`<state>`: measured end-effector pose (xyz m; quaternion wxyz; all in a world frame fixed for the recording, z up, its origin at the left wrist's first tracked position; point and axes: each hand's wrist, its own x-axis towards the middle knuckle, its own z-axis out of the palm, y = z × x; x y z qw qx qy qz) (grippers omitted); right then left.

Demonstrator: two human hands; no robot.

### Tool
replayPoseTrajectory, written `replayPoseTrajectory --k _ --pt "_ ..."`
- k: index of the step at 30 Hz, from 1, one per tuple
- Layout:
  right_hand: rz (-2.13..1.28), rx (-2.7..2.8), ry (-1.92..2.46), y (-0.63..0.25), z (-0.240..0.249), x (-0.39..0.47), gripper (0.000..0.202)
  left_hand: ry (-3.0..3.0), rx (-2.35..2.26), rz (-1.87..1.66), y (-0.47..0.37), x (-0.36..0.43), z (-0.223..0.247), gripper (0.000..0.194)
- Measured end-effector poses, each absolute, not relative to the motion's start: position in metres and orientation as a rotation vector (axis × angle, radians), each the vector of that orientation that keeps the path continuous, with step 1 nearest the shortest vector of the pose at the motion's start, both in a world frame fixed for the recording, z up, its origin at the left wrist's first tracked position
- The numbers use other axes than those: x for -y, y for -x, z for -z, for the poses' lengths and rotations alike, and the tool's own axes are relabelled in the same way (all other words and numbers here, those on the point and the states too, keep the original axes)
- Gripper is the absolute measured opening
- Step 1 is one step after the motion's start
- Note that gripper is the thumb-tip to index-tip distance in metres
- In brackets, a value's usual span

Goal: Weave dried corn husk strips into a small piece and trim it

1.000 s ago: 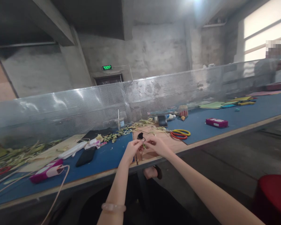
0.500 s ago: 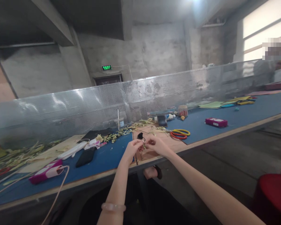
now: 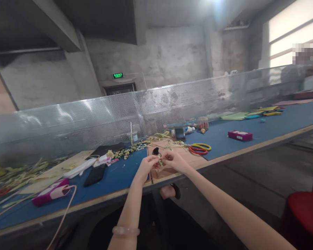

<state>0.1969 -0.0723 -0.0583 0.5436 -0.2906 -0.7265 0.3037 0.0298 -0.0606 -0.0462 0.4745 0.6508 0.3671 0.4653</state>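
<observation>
My left hand and my right hand meet above a pinkish-brown board at the table's front edge. Between the fingertips of my left hand is a small pale-green piece, too small to make out fully. The fingers of my right hand are bent in a pinch at its right side; whether they grip it too is hard to see. Just behind the fingers lies a small black item with a thin loop. Scissors with yellow and red handles rest to the right.
Pale-green strips and small green pieces lie behind. On the left are a black phone and a magenta box with a cable. Another magenta box sits right. A perforated screen backs the table.
Both hands stay in nearly the same place, with slight finger movement. The pale-green piece shows a little more below the left fingertips. The view has shifted slightly.
</observation>
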Motion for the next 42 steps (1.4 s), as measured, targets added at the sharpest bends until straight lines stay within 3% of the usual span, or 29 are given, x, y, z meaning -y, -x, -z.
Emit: replayPoseTrajectory --k 31,42 --pt "-0.427 1.809 0.755 -0.1974 0.0569 0.0755 0.014 -1.553 -0.859 -1.12 -0.0309 0.0612 0.0453 0.016" --pt "-0.375 1.784 0.777 -0.1947 0.0605 0.0771 0.015 -1.598 -0.88 -1.117 -0.0284 0.0639 0.0467 0.024"
